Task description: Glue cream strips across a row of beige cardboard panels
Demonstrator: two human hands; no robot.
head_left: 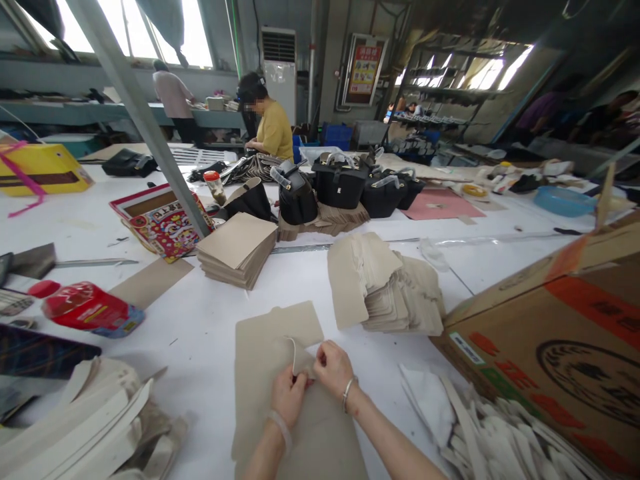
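A flat beige sheet [257, 373] with shaped edges lies in front of me on the white table. Over it, my left hand [288, 400] pinches a narrow beige strip [294, 351], whose thin curved end sticks up past the fingers. My right hand [333, 369] is beside the left, its fingers curled closed near the same piece. What the right fingers hold, if anything, is hidden. Beyond the sheet sit an uneven pile of shaped beige pieces [380, 280] and a neat stack of rectangular beige sheets [237, 243].
A cardboard box [550, 320] stands at right, with white strips [505, 433] below it. More beige strips [100, 427] and a red bottle [90, 310] are at left. A metal post [140, 107] rises near a patterned box [165, 220]. Black handbags [340, 183] and a person [274, 127] are beyond.
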